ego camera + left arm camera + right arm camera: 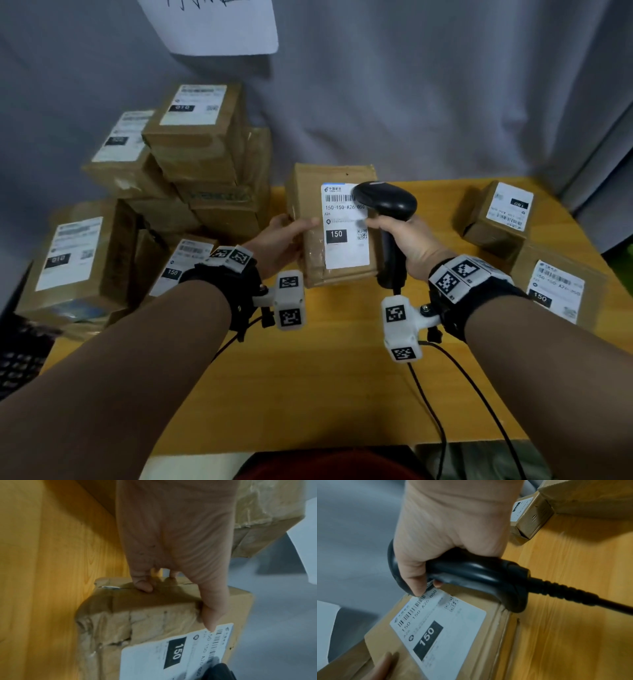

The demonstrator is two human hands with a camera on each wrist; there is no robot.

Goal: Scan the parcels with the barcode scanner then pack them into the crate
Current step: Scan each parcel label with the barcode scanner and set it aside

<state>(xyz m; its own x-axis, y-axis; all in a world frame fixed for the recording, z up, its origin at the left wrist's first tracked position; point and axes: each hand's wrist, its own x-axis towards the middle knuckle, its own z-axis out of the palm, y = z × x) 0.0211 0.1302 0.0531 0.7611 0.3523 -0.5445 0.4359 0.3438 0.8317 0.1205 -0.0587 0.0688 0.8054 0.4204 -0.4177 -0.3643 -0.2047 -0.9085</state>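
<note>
A brown cardboard parcel (313,219) with a white label marked 150 is tilted up on the wooden table (308,377). My left hand (284,236) grips its left edge, thumb on the front face and fingers behind. In the left wrist view the parcel (154,622) shows with the thumb reaching the label. My right hand (400,240) holds the black corded barcode scanner (387,202), whose head sits over the label's barcode. In the right wrist view the scanner (479,574) hangs just above the parcel (491,635).
A tall stack of labelled parcels (191,144) fills the left and back left. Two more parcels (496,212) lie at the right edge. The scanner cable (479,394) runs toward me over the table. A dark crate (17,356) shows at the far left.
</note>
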